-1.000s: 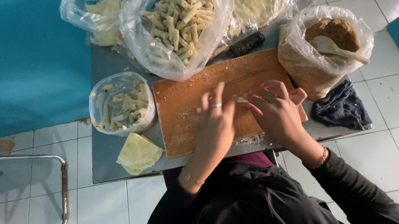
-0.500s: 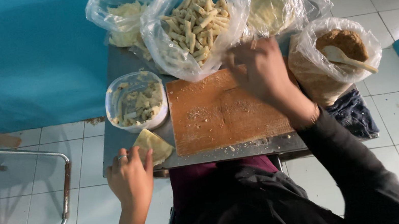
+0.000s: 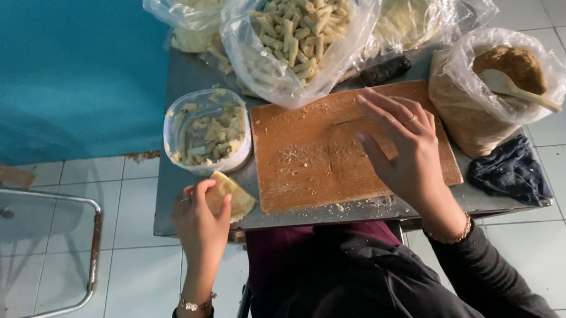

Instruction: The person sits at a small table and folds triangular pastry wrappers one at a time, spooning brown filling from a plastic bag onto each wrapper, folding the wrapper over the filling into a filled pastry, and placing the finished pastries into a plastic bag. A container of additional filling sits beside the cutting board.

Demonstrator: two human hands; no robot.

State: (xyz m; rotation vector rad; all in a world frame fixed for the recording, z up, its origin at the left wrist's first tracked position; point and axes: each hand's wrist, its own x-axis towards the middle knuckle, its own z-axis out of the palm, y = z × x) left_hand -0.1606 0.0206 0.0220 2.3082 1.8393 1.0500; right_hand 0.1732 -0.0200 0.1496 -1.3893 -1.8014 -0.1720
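Two bare hands work over a small grey metal table (image 3: pixel 180 205), seen from the head camera looking straight down. The left hand (image 3: pixel 200 224) sits at the table's near left corner, its fingers curled around a pale yellow sheet of dough wrapper (image 3: pixel 233 196); the thumb and fingers close on the wrapper's edge, so the hand grips it rather than lying flat. The wrapper rests at the table edge, just in front of a round clear tub (image 3: pixel 206 131) holding scraps of the same pale stuff. The right hand (image 3: pixel 402 147) lies over the right half of a wooden cutting board (image 3: pixel 304 156), fingers spread and slightly bent, fingertips touching the wood; it holds nothing that I can see. A ring shows on one finger, and a bracelet on each wrist. Crumbs dot the board's surface.

Behind the board stands a big clear plastic bag (image 3: pixel 302 25) full of rolled pastry sticks, with two more bags of pale dough to either side. To the right of the board, an open bag of brown filling (image 3: pixel 499 83) has a wooden spoon (image 3: pixel 518 88) stuck in it. A dark cloth (image 3: pixel 507 169) lies crumpled at the near right corner. A metal chair frame (image 3: pixel 28 214) stands left of the table on the white tiled floor.
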